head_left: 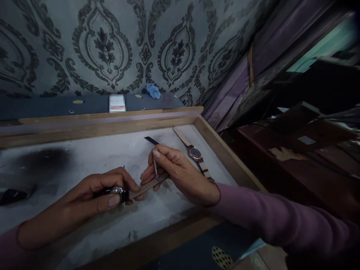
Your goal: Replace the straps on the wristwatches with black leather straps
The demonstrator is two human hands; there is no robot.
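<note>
My left hand (95, 195) grips a wristwatch by its silvery case (116, 192), thumb on the near side and fingers round the far side. From the case a light brown strap (147, 186) with small holes stretches right to the fingers of my right hand (180, 165). Between thumb and forefinger, that hand pinches a thin, pointed metal tool (155, 167), its tip down at the strap. A dark flat strip (151, 140) sticks out beyond the right fingers; whether it belongs to the tool I cannot tell. Beyond my right wrist lies a second wristwatch (194, 153), strap spread out.
A raised wooden rim (230, 155) frames the white work surface (92, 155). A dark object (12, 195) lies at the left. Behind the rim are a crumpled blue cloth (153, 91) and a small blurred card (117, 103). A purple curtain (239, 82) hangs at the right.
</note>
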